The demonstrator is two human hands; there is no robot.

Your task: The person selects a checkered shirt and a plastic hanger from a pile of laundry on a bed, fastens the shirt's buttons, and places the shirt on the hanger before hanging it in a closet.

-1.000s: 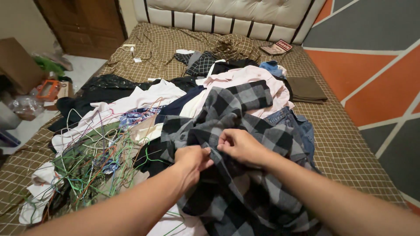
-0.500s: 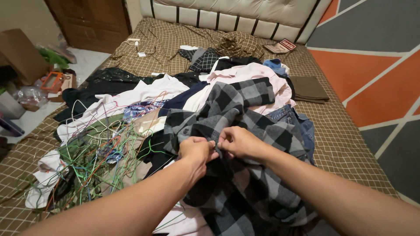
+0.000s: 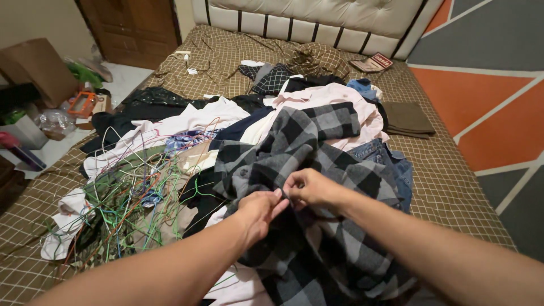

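Head view | left hand [image 3: 256, 211] grip, right hand [image 3: 309, 190] grip: both seemingly pinched on plaid shirt [image 3: 317, 170]

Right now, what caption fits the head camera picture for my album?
Two hands, left hand and right hand, pinch a grey-black checked shirt beside tangled wire hangers on a bed.

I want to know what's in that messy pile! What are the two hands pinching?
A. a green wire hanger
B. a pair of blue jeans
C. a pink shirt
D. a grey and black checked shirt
D: the left hand and the right hand both pinch the grey and black checked shirt, which lies on top of the clothes pile.
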